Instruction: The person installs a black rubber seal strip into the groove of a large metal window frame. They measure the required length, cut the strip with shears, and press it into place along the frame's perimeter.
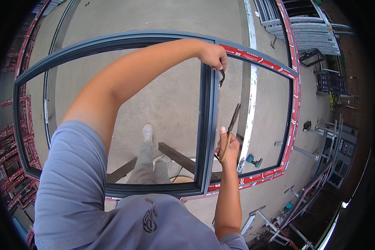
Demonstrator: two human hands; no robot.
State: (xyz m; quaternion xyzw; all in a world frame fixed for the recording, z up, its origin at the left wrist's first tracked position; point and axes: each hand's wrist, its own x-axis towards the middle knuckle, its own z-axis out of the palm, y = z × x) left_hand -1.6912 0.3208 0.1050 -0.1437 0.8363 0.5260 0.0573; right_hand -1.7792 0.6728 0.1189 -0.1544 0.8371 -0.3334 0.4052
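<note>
A large dark grey window frame (206,125) lies in front of me, with red printed film along the right-hand part. Across it reaches my left arm; my left hand (213,56) is closed in a pinch at the top of the middle bar. From its fingertips hangs the end of a thin black rubber strip (222,78). Lower down, beside the same bar, my right hand (233,148) grips scissors (234,119) with yellowish handles, dark blades pointing up and away. A bit of black strip also shows by the right hand's fingers; where it leads is hidden.
Metal rails (251,83) run beneath the frame. A teal power drill (254,161) lies inside the right opening. Stacked grey profiles (308,35) stand at the far right, with a machine cabinet (344,146) nearer. Red-filmed profiles (12,154) crowd the left side.
</note>
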